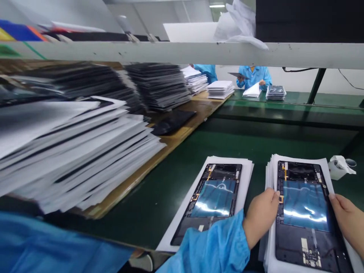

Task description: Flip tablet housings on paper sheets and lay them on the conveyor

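My left hand (260,216) grips the left edge of a black tablet panel (305,212) with a shiny blue film, lying on top of a stack of white sheets (270,170). At the panel's right edge, my right hand (348,220) holds it with the thumb on top. A second black panel (212,199) with blue film lies on another stack of white sheets (244,178) just to the left, untouched. Both stacks rest on the green belt (182,167).
A tall pile of white and black sheets (71,151) sits on a wooden board (182,132) at left, with dark stacks (159,85) behind. A tape roll (338,167) lies at right. Across the belt, a person in blue (254,76) handles sheets. A grey shelf beam (182,53) crosses overhead.
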Demonstrator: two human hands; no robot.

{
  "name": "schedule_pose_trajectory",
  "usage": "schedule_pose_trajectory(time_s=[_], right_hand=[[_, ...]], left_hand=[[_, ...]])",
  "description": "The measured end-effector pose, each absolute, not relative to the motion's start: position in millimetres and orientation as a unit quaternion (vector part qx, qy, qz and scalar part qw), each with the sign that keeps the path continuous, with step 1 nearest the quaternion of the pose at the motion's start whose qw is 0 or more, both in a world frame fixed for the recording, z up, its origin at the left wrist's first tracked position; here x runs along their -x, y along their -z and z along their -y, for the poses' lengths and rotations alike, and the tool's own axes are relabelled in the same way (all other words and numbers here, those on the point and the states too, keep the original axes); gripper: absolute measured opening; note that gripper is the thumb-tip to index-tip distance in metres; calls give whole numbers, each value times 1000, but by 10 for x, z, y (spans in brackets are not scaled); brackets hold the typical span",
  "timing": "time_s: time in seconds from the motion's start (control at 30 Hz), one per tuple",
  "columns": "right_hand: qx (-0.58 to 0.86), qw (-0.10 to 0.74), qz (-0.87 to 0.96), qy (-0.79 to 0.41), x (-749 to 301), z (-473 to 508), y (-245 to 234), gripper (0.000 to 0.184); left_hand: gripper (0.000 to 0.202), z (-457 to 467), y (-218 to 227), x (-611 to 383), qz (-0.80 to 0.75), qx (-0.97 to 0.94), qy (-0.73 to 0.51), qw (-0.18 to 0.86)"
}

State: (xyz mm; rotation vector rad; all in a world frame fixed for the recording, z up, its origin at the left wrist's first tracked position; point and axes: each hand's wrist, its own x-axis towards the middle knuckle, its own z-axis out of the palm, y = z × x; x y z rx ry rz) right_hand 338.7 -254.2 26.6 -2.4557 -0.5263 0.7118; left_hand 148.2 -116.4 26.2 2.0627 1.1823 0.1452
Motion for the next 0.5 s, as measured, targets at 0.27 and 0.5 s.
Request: schedule_pose_trajectory(time_s=[0.27,0.5], right_hand=[[896,368,193,-152,-2944,2650,-528,43],[823,489,153,-244,-2671,2705,-486,49]], left_hand=[[33,1274,-513,-1372,-484,-689,-225,490],[26,1101,-350,-1413,-482,-436,-338,681]])
